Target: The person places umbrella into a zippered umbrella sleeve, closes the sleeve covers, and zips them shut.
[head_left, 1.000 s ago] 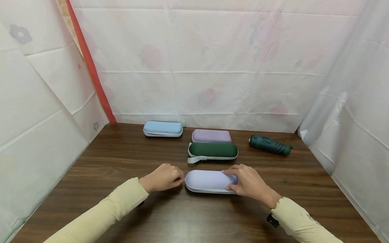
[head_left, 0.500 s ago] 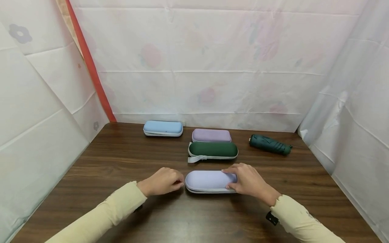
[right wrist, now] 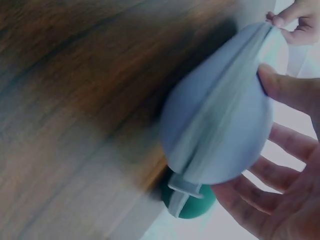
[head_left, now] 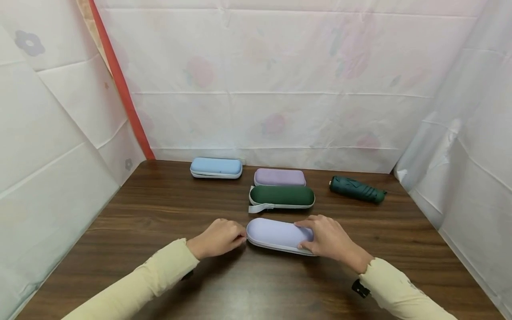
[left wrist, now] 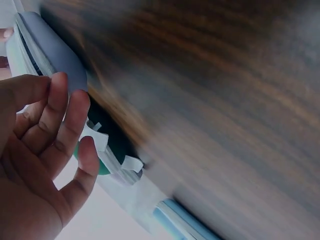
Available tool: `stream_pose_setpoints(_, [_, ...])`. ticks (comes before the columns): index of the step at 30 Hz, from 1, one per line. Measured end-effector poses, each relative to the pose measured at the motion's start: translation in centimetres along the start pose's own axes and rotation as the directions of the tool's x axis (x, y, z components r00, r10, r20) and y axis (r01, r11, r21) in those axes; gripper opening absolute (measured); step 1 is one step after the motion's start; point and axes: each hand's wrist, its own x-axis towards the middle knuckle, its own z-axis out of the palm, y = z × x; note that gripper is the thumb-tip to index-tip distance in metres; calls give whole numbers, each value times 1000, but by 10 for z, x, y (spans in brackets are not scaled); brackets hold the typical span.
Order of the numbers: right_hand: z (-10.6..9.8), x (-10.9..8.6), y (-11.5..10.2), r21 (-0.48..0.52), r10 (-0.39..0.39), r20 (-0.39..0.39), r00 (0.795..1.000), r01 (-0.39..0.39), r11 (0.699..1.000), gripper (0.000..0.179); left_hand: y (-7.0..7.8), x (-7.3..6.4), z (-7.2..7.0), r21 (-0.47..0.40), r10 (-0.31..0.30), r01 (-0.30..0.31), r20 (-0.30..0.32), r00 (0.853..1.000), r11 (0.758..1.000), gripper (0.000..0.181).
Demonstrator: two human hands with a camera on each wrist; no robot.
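A lavender zip-up hard case [head_left: 272, 232] lies on the brown table in front of me, slightly skewed, its left end farther back. My right hand [head_left: 330, 240] grips its right end, thumb on the near side and fingers over the far side. At the left end, my left hand [head_left: 219, 238] pinches with thumb and fingertips where the zipper runs. The zipper pull itself is hidden by the fingertips. In the left wrist view, a dark slit shows along the zipper band of the case [left wrist: 62, 52]. The right wrist view shows the case's right end [right wrist: 200, 95] against the fingers.
Behind the lavender case lies a dark green zip case [head_left: 282, 196] with a grey strap, close in front of a purple case [head_left: 280, 177]. A light blue case [head_left: 216, 166] sits at the back left, a folded dark green umbrella [head_left: 357, 190] at the right. White curtains surround the table.
The lavender case has turned a little, its left end shifting away from me. My left hand has moved slightly right, to that end; my right hand keeps its grip.
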Motion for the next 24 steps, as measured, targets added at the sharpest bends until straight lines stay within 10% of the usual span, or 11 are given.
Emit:
stream_pose_setpoints(13, [8, 20, -4, -181, -152, 228, 962, 195, 964, 60, -9, 11, 6, 29, -31, 31, -4, 1000, 999, 18])
stream_pose_setpoints(24, [23, 22, -15, -283, -104, 202, 974, 160, 946, 59, -4, 10, 6, 35, -27, 27, -20, 999, 999, 20])
